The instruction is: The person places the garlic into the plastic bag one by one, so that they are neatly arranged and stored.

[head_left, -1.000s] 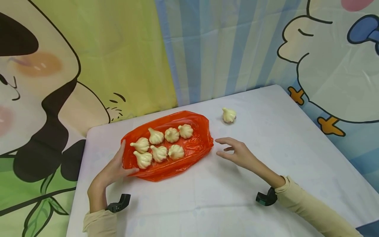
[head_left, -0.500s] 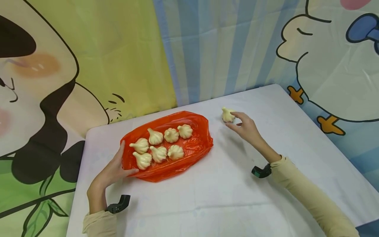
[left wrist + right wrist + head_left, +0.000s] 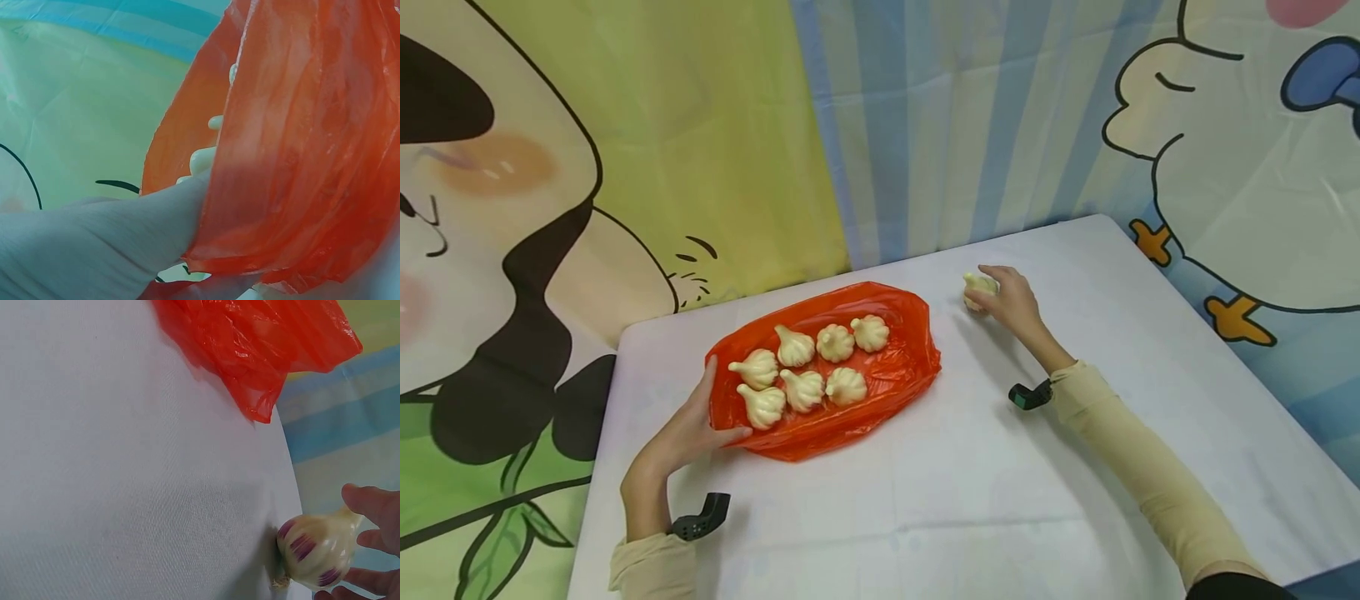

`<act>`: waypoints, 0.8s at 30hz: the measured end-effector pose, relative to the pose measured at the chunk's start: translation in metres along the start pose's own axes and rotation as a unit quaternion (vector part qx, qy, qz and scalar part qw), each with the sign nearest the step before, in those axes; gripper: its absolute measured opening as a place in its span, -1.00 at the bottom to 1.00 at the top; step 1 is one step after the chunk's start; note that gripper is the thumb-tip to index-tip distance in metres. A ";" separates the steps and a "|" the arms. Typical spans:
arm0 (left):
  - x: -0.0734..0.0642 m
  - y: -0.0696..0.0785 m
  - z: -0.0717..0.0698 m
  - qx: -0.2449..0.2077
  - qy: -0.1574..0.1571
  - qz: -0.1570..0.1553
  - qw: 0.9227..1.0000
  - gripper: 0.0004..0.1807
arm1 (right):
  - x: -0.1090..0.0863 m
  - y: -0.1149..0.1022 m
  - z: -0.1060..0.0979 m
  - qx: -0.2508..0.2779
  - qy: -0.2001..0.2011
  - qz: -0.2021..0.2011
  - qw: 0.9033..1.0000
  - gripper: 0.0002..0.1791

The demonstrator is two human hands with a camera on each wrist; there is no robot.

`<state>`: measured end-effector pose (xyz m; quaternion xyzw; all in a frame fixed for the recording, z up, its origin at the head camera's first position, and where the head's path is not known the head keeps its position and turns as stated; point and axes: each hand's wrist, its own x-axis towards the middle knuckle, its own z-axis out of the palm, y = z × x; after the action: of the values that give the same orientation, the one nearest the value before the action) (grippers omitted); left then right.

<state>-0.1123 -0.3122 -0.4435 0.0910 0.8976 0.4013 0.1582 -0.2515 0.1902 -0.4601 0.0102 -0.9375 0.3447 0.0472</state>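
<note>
An open red plastic bag (image 3: 895, 358) lies spread on the table with several white garlic bulbs (image 3: 805, 390) inside. My left hand (image 3: 685, 429) holds the bag's left end, thumb over the near rim and fingers along the outside; the left wrist view shows the thumb reaching past the film. Beyond the bag's right end, a single garlic bulb (image 3: 315, 547) with purple streaks rests on the table. My right hand (image 3: 1017, 304) has its thumb and fingers around this bulb, partly covering it in the head view.
A white cloth covers the table (image 3: 895, 517). Right behind its back edge hangs a printed curtain (image 3: 925, 125) with stripes and cartoon animals. A black wrist device (image 3: 1030, 395) sits on the right forearm, and another wrist device (image 3: 702, 517) on the left.
My right hand has moved from beside the bag's right end away to the lone garlic bulb and closed its fingers around it. The left hand and the bag have stayed in place.
</note>
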 end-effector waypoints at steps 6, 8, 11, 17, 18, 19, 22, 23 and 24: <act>0.002 -0.003 0.001 -0.003 0.000 0.000 1.000 0.38 | 0.006 0.005 0.001 0.008 -0.022 0.013 1.000 -0.46; 0.002 -0.003 0.002 -0.004 0.000 0.004 1.000 0.38 | 0.006 0.007 0.000 0.017 -0.026 0.015 0.999 -0.48; 0.003 -0.004 0.002 -0.005 0.001 0.008 1.000 0.38 | 0.005 0.010 -0.001 0.026 -0.029 0.015 0.999 -0.48; 0.002 -0.005 0.004 -0.005 0.001 0.003 1.000 0.39 | 0.002 0.007 -0.003 0.051 -0.006 0.000 0.999 -0.49; 0.002 -0.005 0.004 -0.005 0.001 0.003 1.000 0.39 | 0.001 0.005 -0.004 0.062 0.005 -0.004 0.998 -0.50; 0.002 -0.005 0.004 -0.005 0.001 0.003 1.000 0.39 | -0.001 0.001 -0.006 0.073 0.017 -0.009 0.997 -0.50; 0.002 -0.004 0.003 0.002 0.001 0.002 1.000 0.39 | -0.008 -0.017 -0.013 0.113 0.037 -0.021 0.993 -0.50; 0.002 -0.004 0.002 0.004 0.002 0.002 1.000 0.39 | -0.011 -0.024 -0.014 0.124 0.038 -0.024 0.991 -0.49; 0.002 -0.004 0.002 0.007 0.002 0.001 1.000 0.40 | -0.014 -0.031 -0.016 0.133 0.036 -0.028 0.990 -0.49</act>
<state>-0.1137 -0.3133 -0.4481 0.0923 0.9005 0.3955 0.1553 -0.2348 0.1769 -0.4294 0.0299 -0.8803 0.4651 0.0888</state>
